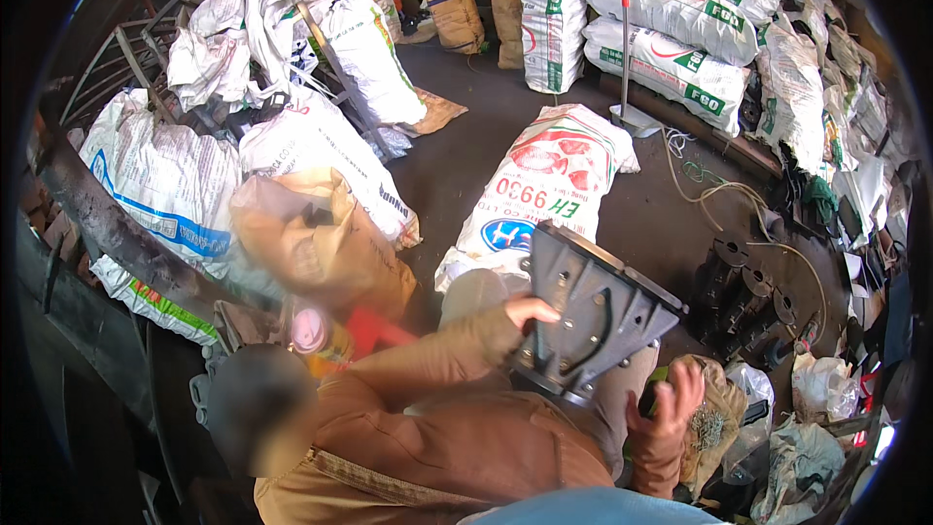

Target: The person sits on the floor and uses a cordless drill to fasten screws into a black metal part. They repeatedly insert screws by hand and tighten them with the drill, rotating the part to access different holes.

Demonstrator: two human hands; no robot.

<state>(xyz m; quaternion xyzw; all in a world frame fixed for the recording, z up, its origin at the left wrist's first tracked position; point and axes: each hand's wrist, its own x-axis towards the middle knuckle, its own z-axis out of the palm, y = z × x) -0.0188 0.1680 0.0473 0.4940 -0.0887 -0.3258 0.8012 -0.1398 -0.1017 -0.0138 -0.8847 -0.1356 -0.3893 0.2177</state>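
Note:
My left hand [530, 314] grips the left edge of a dark metal casting [598, 316], with the thumb on its face. The casting is wedge-shaped, with holes and raised ribs, and tilts over my grey-trousered knees. My right hand [671, 401] is held off to the right, fingers spread and holding nothing, apart from the casting. Beside it lies a brown sack [717, 408] with a tangle of grey metal strands. A white sack with red and blue print [549, 180] lies just beyond my knees.
At left stand an open brown paper sack [321, 233] and bulging white sacks [160, 170]. More white sacks [671, 34] are stacked at the back. A red-handled dustpan [637, 120], a pale hose [724, 190] and dark metal parts [743, 287] are on the floor at right.

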